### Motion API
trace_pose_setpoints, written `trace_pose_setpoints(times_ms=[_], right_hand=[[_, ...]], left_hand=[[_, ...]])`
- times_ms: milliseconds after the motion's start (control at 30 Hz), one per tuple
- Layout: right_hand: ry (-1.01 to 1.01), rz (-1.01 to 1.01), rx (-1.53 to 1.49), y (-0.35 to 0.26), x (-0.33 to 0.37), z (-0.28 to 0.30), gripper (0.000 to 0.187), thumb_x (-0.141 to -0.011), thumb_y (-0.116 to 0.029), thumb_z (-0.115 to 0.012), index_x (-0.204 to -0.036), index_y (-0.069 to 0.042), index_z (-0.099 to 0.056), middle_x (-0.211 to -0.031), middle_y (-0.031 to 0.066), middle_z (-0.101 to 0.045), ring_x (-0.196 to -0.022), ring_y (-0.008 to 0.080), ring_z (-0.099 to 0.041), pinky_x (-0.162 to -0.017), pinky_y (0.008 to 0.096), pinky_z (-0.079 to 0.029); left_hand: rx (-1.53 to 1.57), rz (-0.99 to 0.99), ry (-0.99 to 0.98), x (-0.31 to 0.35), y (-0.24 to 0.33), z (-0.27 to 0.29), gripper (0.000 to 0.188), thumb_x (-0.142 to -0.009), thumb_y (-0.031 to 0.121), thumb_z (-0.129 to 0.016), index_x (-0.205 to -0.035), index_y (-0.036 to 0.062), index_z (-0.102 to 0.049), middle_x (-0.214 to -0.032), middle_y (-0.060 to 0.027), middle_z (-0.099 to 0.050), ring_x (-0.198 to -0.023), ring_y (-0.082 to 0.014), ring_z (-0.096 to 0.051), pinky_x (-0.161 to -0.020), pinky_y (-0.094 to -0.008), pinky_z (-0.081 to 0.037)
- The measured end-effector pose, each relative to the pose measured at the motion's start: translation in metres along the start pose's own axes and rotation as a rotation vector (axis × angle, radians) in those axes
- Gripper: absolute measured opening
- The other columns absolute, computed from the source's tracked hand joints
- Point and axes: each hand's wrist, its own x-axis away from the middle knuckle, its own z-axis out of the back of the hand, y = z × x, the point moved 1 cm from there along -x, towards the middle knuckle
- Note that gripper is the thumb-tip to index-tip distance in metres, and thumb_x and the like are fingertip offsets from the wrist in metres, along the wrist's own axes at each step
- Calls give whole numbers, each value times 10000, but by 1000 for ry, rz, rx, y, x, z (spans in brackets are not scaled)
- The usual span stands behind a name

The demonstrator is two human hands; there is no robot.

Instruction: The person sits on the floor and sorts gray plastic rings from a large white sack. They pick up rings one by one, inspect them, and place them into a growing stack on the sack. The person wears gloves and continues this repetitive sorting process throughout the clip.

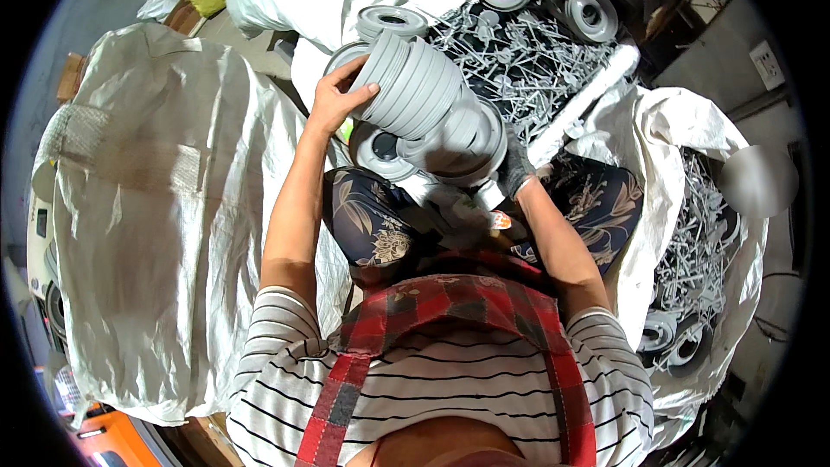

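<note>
One grey disc stack point(419, 86), long axis slanting to lower right, left hand point(335, 102) curled around it, right hand point(516, 169) grip unclear

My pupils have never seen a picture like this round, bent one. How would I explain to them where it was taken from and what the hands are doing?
There is no robot here. A camera on a person's head looks down, so we see their own striped sleeves and checked apron. Its wide lens bends straight edges.

The left hand grips one end of a stack of grey rings. The right hand, seemingly in a dark glove, is at the other end, partly hidden.

Beyond the stack lies a pile of thin grey stems, with more rings near it. An open white sack on the right holds similar pieces; another white sack stands on the left. What the pile rests on is mostly covered.
</note>
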Motion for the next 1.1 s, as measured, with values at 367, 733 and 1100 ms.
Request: trace_pose_setpoints(times_ms=[367,733,1100], right_hand=[[26,138,114,-44,43,-28,370,-926,-341,-464,-1183,-91,-555,-1116,68,-617,-924,223,-599,-809,365,-496],[-482,912,798,-133,129,-333,319,-903,-269,-513,-1149,-74,-567,-1058,73,-628,-868,208,-611,-766,360,-504],[-962,947,1054,-16,98,-505,274,-880,-197,-561,-1114,-56,-578,-1001,79,-639,-812,194,-624,-723,355,-512]], left_hand=[[-178,-345,1,5,88,-14,600,-635,280,-788,-1146,17,-614,-1092,-131,-638,-1002,-181,-589,-893,-297,-446],[-438,-1060,745,118,362,153,360,-846,200,-613,-1135,3,-529,-1034,-121,-576,-870,-174,-546,-788,-299,-450],[-735,-1192,1232,231,284,128,232,-828,4,-562,-1050,-54,-599,-1117,-159,-581,-1102,-245,-519,-976,-352,-369]])
